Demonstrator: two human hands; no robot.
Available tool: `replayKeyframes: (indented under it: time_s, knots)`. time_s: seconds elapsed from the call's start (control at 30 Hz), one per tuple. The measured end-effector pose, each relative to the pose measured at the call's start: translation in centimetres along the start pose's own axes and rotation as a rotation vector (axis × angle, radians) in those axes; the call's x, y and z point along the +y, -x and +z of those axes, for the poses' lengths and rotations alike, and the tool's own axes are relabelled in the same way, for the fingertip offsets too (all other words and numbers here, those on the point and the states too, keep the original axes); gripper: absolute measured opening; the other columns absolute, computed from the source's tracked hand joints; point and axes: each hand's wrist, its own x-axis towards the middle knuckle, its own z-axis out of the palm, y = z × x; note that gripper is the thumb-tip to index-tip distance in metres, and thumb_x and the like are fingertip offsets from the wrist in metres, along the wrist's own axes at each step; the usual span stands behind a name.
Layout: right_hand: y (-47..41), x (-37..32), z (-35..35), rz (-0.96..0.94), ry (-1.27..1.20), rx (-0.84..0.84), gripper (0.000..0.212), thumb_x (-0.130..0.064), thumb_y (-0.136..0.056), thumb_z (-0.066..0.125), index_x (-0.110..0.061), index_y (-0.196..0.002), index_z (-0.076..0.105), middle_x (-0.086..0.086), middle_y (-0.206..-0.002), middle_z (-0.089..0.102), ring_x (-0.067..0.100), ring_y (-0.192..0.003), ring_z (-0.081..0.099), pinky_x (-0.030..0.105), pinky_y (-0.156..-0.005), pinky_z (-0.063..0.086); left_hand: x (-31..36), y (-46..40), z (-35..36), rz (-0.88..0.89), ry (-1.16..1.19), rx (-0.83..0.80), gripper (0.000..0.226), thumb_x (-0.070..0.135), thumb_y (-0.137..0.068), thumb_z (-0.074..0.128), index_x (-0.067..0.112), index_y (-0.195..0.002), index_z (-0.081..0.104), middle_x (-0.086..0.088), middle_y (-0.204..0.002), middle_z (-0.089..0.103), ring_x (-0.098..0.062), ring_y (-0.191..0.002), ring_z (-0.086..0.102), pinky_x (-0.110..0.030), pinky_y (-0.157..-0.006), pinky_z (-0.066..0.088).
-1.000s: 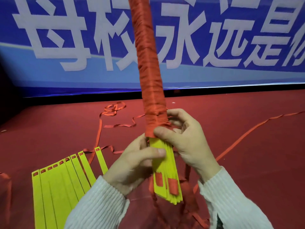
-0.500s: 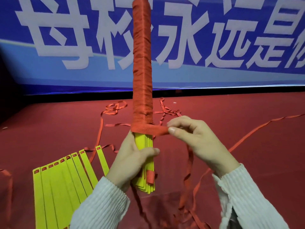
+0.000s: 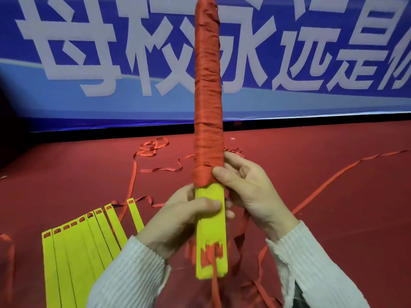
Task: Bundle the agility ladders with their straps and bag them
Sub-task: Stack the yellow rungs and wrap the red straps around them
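Ladder bundle, a stack of yellow slats, stands nearly upright before us, most of its length wound in red strap, with only the lower yellow end bare. We see the left hand curled round that bare end, its thumb pressed across the front face. We see the right hand curled round the bundle at the lowest turn of strap, thumb tip on the red edge, fingers behind. Both hands hold the bundle above the red floor, well apart from it. Loose strap hangs from the bundle's foot and trails off to the right across the floor; more lies in loops farther back. A second ladder, its yellow slats fanned side by side, lies flat at lower left, beside the left sleeve. A blue banner with white characters closes the far edge. Open floor lies at right, beyond the trailing strap
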Motion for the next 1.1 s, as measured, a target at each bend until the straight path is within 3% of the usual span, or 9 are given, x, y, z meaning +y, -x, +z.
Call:
replayKeyframes:
  time_s: [0.1, 0.27, 0.37, 0.43, 0.67, 0.77, 0.87, 0.97, 1.1]
  knots:
    - [-0.4, 1.0, -0.1, -0.068, 0.118, 0.177, 0.041, -0.011, -0.088, 0.075, -0.009, -0.127, 0.063, 0.004, -0.106, 0.078, 0.012, -0.096, 0.072, 0.024, -0.080, 0.056, -0.8, -0.3, 1.3, 0.104, -0.220, 0.207, 0.065, 0.020, -0.067, 0.087, 0.013, -0.126, 0.061, -0.016, -0.100, 0.076, -0.020, -0.083, 0.071, -0.042, -0.074, 0.058]
    - [-0.5, 0.0, -0.7, 0.033, 0.335, 0.146, 0.034, -0.007, -0.084, 0.082, -0.020, -0.111, 0.066, -0.006, -0.091, 0.078, 0.006, -0.089, 0.072, 0.021, -0.080, 0.054, -2.1, -0.9, 2.0, 0.288, -0.410, 0.414, 0.036, 0.016, -0.067, 0.069, 0.021, -0.101, 0.062, 0.009, -0.066, 0.057, -0.014, -0.059, 0.051, -0.040, -0.056, 0.047]
    - [0.0, -0.7, -2.4, -0.011, 0.620, 0.133, 0.010, -0.014, -0.089, 0.079, -0.020, -0.090, 0.070, -0.013, -0.084, 0.074, 0.005, -0.080, 0.068, 0.023, -0.078, 0.050, -2.0, -1.1, 0.3, 0.275, -0.491, 0.505, 0.030, 0.016, -0.068, 0.072, 0.023, -0.094, 0.059, 0.014, -0.064, 0.059, -0.011, -0.058, 0.052, -0.037, -0.062, 0.046]
    - [0.1, -1.1, -2.7, -0.003, 0.722, 0.076, 0.008, -0.018, -0.096, 0.071, -0.021, -0.089, 0.073, -0.016, -0.083, 0.073, 0.009, -0.077, 0.065, 0.029, -0.077, 0.049, -1.8, -1.0, -0.1, 0.291, -0.498, 0.538, 0.032, 0.021, -0.066, 0.070, 0.024, -0.097, 0.061, 0.011, -0.069, 0.063, -0.015, -0.063, 0.056, -0.040, -0.065, 0.050]
    - [-0.4, -1.3, -1.0, -0.024, 0.331, 0.123, 0.009, -0.027, -0.091, 0.061, -0.020, -0.089, 0.066, -0.011, -0.060, 0.045, 0.008, -0.050, 0.034, 0.020, -0.047, 0.029, -1.2, -0.9, 0.6, 0.344, -0.385, 0.459, 0.024, 0.001, -0.073, 0.070, 0.015, -0.088, 0.057, 0.003, -0.067, 0.059, -0.018, -0.059, 0.052, -0.041, -0.061, 0.047]
    - [0.0, -3.1, 0.4, -0.065, 0.277, 0.029, 0.005, -0.017, -0.088, 0.070, -0.015, -0.087, 0.065, -0.016, -0.053, 0.047, 0.001, -0.044, 0.033, 0.017, -0.044, 0.028, -1.6, -1.1, 0.3, 0.340, -0.689, 0.604, 0.040, 0.023, -0.071, 0.074, 0.029, -0.105, 0.054, 0.009, -0.088, 0.069, -0.023, -0.085, 0.067, -0.044, -0.078, 0.054]
    - [-0.1, -3.4, 3.0, -0.093, 0.314, -0.052, 0.016, 0.004, -0.093, 0.068, -0.010, -0.086, 0.062, -0.018, -0.049, 0.053, -0.003, -0.041, 0.048, 0.007, -0.046, 0.036, -2.5, -1.2, 0.5, 0.303, -0.880, 0.685, 0.047, 0.034, -0.078, 0.074, 0.030, -0.112, 0.043, -0.002, -0.096, 0.071, -0.041, -0.099, 0.066, -0.049, -0.077, 0.053]
    - [-0.1, -2.8, 3.2, -0.072, 0.216, 0.091, 0.016, 0.001, -0.096, 0.063, -0.011, -0.085, 0.062, -0.016, -0.046, 0.048, -0.001, -0.038, 0.040, 0.009, -0.043, 0.031, -3.1, -1.2, 0.9, 0.279, -0.857, 0.663, 0.055, 0.036, -0.075, 0.071, 0.032, -0.118, 0.036, -0.005, -0.092, 0.071, -0.042, -0.093, 0.067, -0.049, -0.075, 0.054]
    - [0.4, -2.1, -0.5, 0.063, 0.183, 0.321, 0.012, -0.012, -0.092, 0.070, -0.016, -0.081, 0.069, -0.006, -0.054, 0.036, 0.010, -0.048, 0.023, 0.023, -0.044, 0.016, -1.9, -1.4, 0.7, 0.242, -0.695, 0.659, 0.065, 0.021, -0.074, 0.078, 0.031, -0.123, 0.036, -0.002, -0.069, 0.068, -0.022, -0.062, 0.063, -0.042, -0.061, 0.050]
